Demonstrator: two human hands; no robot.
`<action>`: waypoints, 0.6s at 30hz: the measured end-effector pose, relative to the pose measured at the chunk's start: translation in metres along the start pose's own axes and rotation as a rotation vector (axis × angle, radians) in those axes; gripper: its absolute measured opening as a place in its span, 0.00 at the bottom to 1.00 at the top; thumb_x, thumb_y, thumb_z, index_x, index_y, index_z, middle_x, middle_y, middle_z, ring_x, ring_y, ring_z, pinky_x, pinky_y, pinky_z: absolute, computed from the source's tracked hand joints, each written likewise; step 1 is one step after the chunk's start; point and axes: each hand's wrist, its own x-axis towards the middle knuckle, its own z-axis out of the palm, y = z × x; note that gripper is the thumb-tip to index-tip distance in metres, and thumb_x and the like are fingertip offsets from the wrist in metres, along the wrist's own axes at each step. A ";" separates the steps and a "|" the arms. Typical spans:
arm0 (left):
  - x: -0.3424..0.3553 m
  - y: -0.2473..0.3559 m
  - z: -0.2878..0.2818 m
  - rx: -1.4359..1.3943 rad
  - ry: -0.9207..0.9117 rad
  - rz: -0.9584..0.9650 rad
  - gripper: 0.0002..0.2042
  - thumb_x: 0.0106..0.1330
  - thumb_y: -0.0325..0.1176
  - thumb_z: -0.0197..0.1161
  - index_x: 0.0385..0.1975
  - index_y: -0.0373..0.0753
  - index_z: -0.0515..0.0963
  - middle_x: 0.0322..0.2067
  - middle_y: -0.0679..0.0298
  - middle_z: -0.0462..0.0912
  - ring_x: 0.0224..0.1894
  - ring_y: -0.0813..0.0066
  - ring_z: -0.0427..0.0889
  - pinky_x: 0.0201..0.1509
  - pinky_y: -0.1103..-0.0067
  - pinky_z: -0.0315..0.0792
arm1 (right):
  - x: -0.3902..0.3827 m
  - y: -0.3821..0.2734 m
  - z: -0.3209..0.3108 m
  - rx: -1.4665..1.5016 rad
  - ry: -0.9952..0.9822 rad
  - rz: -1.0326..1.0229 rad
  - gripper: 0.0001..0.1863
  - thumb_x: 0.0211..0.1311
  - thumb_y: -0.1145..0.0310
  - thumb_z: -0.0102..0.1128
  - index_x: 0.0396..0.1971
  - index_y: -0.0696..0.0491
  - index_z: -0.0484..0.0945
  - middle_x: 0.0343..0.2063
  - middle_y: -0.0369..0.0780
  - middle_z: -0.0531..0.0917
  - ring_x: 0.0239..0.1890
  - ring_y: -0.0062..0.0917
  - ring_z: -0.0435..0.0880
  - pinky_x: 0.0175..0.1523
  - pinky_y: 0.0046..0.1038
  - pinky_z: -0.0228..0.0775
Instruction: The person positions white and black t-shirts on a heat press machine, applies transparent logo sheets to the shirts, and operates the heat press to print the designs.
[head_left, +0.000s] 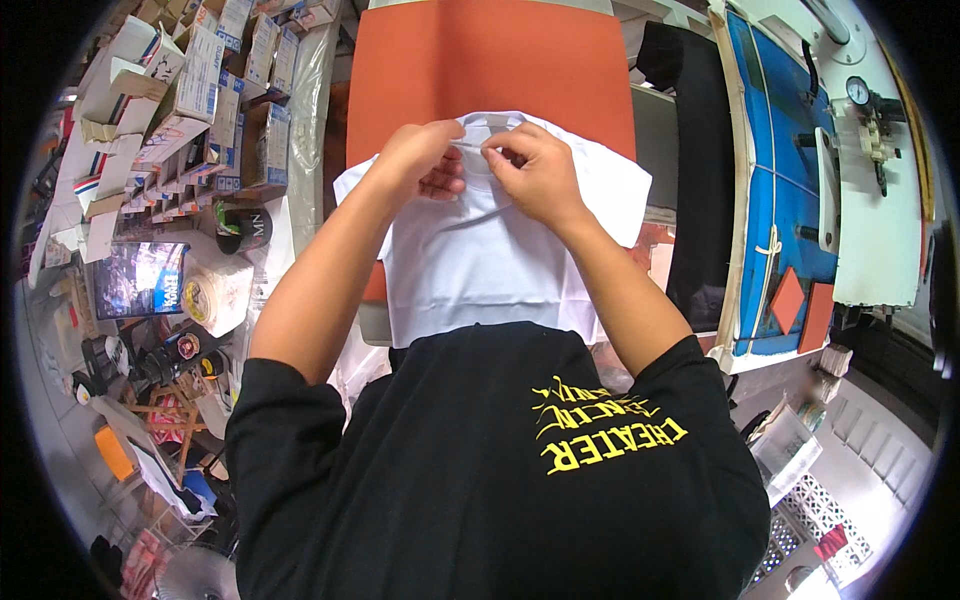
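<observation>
A white T-shirt (480, 262) lies spread on an orange-red board (490, 60), its neck toward the far side and its lower edge near my body. At the left of its collar, my left hand (422, 165) is closed with curled fingers, seemingly gripping the neckline cloth. My right hand (537, 172) pinches at the collar's right side, thumb against forefinger. Between the two hands the neck opening shows, with a greyish patch inside at the back. Shallow creases run across the shirt's chest. The exact bit of cloth within my fingertips is partly hidden.
Stacked cardboard boxes (190, 90) crowd the left. On the right, black cloth (700, 170) hangs beside a blue panel (780, 190) tied with cord, bearing two small orange-red pieces. A pressure gauge (857, 90) sits at far right. A fan (198, 574) stands lower left.
</observation>
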 end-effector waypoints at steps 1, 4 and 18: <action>-0.004 -0.001 -0.002 -0.006 0.010 0.004 0.20 0.66 0.50 0.62 0.35 0.35 0.76 0.26 0.63 0.79 0.24 0.69 0.82 0.33 0.72 0.79 | 0.001 -0.001 -0.001 0.040 0.010 0.087 0.06 0.57 0.70 0.69 0.34 0.54 0.88 0.26 0.37 0.83 0.27 0.20 0.80 0.30 0.26 0.72; -0.016 -0.010 -0.015 -0.039 0.014 0.029 0.24 0.67 0.55 0.61 0.36 0.35 0.76 0.23 0.65 0.79 0.22 0.70 0.82 0.32 0.73 0.78 | 0.011 -0.005 -0.006 0.017 -0.070 0.426 0.09 0.57 0.68 0.69 0.36 0.55 0.88 0.25 0.39 0.85 0.27 0.18 0.80 0.32 0.24 0.71; -0.011 -0.068 -0.032 -0.094 0.087 0.173 0.11 0.68 0.37 0.59 0.29 0.36 0.79 0.20 0.66 0.79 0.18 0.76 0.82 0.24 0.78 0.78 | 0.027 -0.017 -0.012 0.304 -0.089 0.754 0.13 0.59 0.67 0.72 0.40 0.60 0.88 0.31 0.37 0.87 0.32 0.17 0.79 0.37 0.22 0.71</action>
